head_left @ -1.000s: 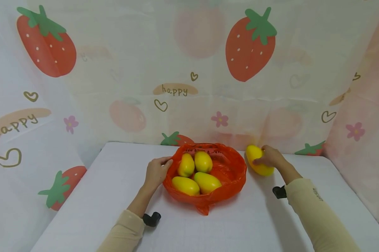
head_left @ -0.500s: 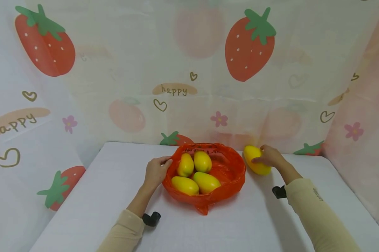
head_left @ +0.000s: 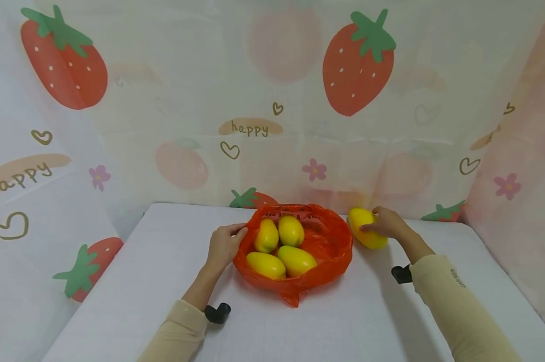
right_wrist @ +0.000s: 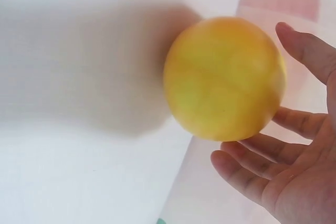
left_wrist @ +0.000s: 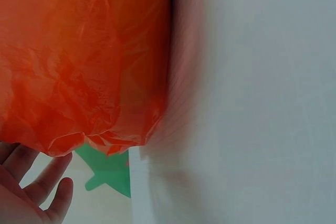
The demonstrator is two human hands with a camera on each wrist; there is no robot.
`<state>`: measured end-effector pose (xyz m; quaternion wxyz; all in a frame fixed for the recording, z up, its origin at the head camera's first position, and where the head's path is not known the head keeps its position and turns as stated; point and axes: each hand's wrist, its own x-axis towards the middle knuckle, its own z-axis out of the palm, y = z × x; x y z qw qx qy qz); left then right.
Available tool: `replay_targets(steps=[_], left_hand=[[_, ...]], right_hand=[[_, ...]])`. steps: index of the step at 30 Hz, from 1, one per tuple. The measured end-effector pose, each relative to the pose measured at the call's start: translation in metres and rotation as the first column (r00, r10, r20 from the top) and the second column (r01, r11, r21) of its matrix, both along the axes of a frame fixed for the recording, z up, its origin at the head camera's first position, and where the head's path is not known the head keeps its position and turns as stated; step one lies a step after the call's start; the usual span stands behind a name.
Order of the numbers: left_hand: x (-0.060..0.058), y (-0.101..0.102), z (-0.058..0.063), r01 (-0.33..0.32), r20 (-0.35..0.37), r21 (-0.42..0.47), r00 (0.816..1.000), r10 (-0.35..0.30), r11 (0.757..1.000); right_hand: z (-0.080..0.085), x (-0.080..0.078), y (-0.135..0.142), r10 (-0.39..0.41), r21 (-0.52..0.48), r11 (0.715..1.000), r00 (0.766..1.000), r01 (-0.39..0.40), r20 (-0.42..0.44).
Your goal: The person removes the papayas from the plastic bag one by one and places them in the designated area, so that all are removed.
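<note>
One red bag (head_left: pixel 295 287) stands on the table (head_left: pixel 163 274), near the middle of the far edge. Four mangoes (head_left: pixel 265 265) lie inside, two in front and two behind. The left hand (head_left: pixel 223 246) pinches the bag's left rim. The right hand (head_left: pixel 391 223) grips a fifth mango (head_left: pixel 360 225) by the far edge, just right of the bag.

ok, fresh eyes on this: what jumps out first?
The red plastic bag, spread open mid-table with four yellow mangoes grouped toward its left side. Next, the fifth mango, just right of the bag, gripped by the person's right hand. After that, the big printed strawberries on the pale sheet behind the table.
</note>
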<state>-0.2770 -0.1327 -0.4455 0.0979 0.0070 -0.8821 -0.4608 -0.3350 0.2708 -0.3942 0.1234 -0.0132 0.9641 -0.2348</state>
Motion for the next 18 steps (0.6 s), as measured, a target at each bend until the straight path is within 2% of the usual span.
replay_targets(steps=[9,18], left_hand=[[-0.001,0.0,0.0,0.001,-0.007,-0.005,1.0,-0.001,1.0],[0.0,-0.001,0.0,0.005,-0.002,-0.01,1.0,-0.005,1.0]], right_hand=[[0.014,-0.001,0.0,0.04,0.034,0.999,0.997,-0.038,-0.066],[0.033,0.008,-0.009,0.059,-0.067,0.996,0.994,-0.066,-0.095]])
